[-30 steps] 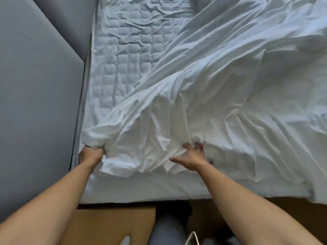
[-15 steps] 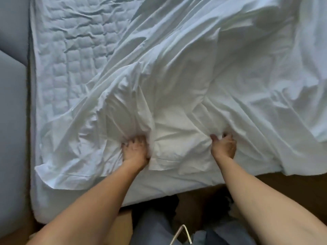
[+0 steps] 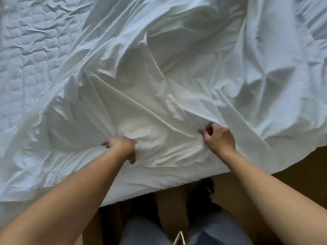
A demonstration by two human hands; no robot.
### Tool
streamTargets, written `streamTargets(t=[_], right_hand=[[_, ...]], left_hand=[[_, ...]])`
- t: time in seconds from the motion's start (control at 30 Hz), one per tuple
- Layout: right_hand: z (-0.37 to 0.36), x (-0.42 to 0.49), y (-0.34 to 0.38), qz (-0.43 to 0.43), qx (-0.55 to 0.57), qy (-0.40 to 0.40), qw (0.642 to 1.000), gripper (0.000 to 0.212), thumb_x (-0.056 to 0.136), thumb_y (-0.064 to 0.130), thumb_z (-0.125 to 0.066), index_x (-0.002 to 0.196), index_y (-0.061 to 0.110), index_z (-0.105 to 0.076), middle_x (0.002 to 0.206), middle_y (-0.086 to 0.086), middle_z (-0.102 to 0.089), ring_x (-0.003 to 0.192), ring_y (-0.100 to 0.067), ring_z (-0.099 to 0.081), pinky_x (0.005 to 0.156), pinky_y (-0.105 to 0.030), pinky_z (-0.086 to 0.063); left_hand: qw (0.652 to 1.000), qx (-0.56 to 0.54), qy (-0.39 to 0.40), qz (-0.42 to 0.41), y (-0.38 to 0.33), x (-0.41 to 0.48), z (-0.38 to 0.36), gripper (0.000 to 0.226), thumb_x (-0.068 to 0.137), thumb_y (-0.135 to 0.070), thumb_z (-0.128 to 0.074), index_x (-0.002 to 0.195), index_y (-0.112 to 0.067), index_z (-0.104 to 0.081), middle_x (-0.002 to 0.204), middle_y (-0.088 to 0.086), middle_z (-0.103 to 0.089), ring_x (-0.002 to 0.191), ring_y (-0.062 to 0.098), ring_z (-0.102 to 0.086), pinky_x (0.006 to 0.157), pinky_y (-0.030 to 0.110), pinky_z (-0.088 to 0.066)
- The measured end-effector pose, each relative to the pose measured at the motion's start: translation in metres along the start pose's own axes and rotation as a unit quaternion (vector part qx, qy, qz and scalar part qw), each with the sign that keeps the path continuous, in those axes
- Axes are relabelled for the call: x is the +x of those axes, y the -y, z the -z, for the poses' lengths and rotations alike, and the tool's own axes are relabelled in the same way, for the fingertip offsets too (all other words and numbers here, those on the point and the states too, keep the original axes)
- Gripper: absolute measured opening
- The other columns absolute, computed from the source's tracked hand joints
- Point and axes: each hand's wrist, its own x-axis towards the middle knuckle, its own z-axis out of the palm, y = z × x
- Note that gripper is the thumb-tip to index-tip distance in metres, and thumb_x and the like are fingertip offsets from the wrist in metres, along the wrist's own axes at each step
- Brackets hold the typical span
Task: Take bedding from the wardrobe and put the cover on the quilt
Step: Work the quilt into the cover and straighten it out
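Observation:
A white quilt cover (image 3: 177, 71) lies crumpled across the bed, its near edge hanging over the bedside. My left hand (image 3: 122, 146) grips a bunch of the cover near that edge, fingers curled into the cloth. About a forearm's length to the right, my right hand (image 3: 218, 137) pinches another fold of the same cover between curled fingers and thumb. The cloth between the two hands is pulled into ridges. A quilted white pad (image 3: 33, 55) shows bare at the upper left, beyond the cover.
The bed's near edge (image 3: 141, 188) runs across the lower middle. Below it is wooden floor (image 3: 300, 174) and my legs in grey trousers (image 3: 150, 232). A thin white hanger tip (image 3: 179, 238) pokes up at the bottom.
Both hands have shifted rightward along the cover's near edge. The left hand left the corner and regripped toward the middle; the right hand took a new fold farther right. The view swung right.

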Motion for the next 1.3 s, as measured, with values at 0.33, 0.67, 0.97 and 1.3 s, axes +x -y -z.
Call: streamTargets(t=[0.33,0.67,0.97,1.3], right_hand=[[0.071,0.071,-0.179,-0.104,-0.119,0.051,0.986,0.019,0.099,0.019,-0.049,0.11,0.015,-0.063,0.119,-0.018,-0.066,0.113,-0.038,-0.061,0.096,-0.043,-0.045],[0.19,0.126,-0.307,-0.087,-0.101,-0.109,0.985,0.026,0.099,0.0,-0.039,0.115,-0.013,-0.055,0.113,-0.039,-0.059,0.104,-0.052,-0.061,0.089,-0.052,-0.051],[0.225,0.146,-0.329,-0.041,-0.039,-0.262,0.963,0.035,0.092,0.019,-0.051,0.124,0.011,-0.064,0.132,-0.019,-0.054,0.118,-0.043,-0.049,0.094,-0.049,-0.043],[0.248,0.181,-0.374,-0.234,0.505,0.193,0.808,0.073,0.077,0.076,-0.065,0.121,0.017,-0.07,0.114,-0.008,-0.075,0.107,-0.029,-0.071,0.101,-0.049,-0.053]], left_hand=[[0.964,-0.08,-0.231,-0.1,-0.248,-0.047,0.062,0.066,0.094,-0.032,-0.058,0.15,-0.015,-0.027,0.144,0.011,-0.037,0.128,0.036,-0.046,0.095,0.057,-0.047],[0.972,-0.052,-0.216,-0.076,-0.264,-0.029,0.052,0.08,0.082,-0.017,-0.075,0.15,-0.017,-0.033,0.136,0.01,-0.055,0.12,0.035,-0.058,0.092,0.045,-0.052],[0.941,-0.024,-0.248,-0.228,-0.387,-0.09,0.203,0.041,0.08,-0.036,-0.074,0.114,-0.016,-0.063,0.124,0.009,-0.063,0.115,0.031,-0.062,0.09,0.042,-0.056],[0.913,-0.113,-0.204,-0.335,-0.577,-0.097,0.237,0.13,0.061,-0.076,-0.076,0.154,-0.05,0.012,0.166,-0.003,0.017,0.15,0.047,0.012,0.103,0.085,-0.015]])
